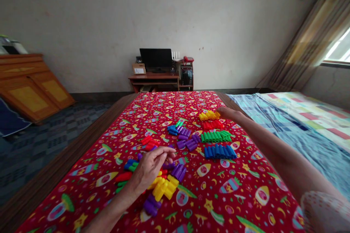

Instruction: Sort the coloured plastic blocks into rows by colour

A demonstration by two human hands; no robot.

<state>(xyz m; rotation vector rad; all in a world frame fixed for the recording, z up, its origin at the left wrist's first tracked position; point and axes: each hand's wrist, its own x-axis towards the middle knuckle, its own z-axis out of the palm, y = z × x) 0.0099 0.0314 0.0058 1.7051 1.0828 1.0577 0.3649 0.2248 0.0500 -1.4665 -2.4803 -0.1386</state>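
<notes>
My left hand hovers over a loose pile of plastic building pieces, its fingers loosely bent and apart, with nothing visible in them. Around it lie yellow pieces, purple pieces, red pieces and some green and blue ones, partly hidden by the hand. My right hand is closed at the right end of a row of yellow pieces, gripping the end piece; its fingertips are hard to make out. Nearer to me run rows of red pieces, green pieces and blue pieces.
Between pile and rows sit purple pieces and a small blue cluster. A red patterned cloth covers the table. A bed adjoins on the right. Beyond stand a desk with a monitor and, left, a wooden cabinet.
</notes>
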